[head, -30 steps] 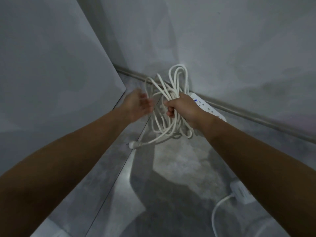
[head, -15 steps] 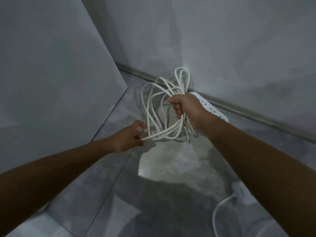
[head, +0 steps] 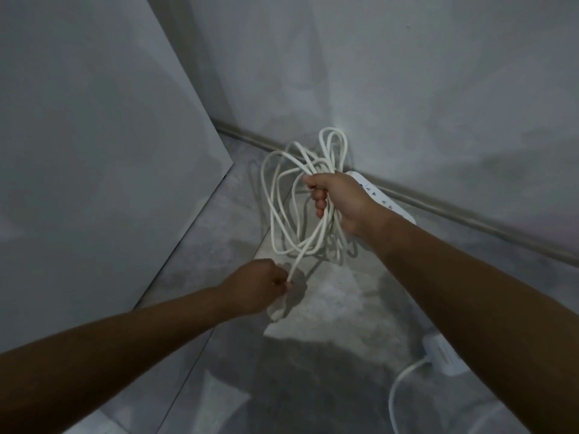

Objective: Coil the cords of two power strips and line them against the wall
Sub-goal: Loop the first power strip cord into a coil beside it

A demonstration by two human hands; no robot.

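The left hand (head: 253,286) and right hand (head: 341,198) are bare, and so are both wrists. The left forearm (head: 125,346) and right forearm (head: 470,292) show uncovered skin to the frame's edges, widening toward the camera.

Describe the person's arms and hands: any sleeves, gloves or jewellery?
No sleeves show: left forearm and right forearm are bare to the frame edge. Left hand and right hand are ungloved; no watch or bracelet at either wrist. Rings: too dim to tell.
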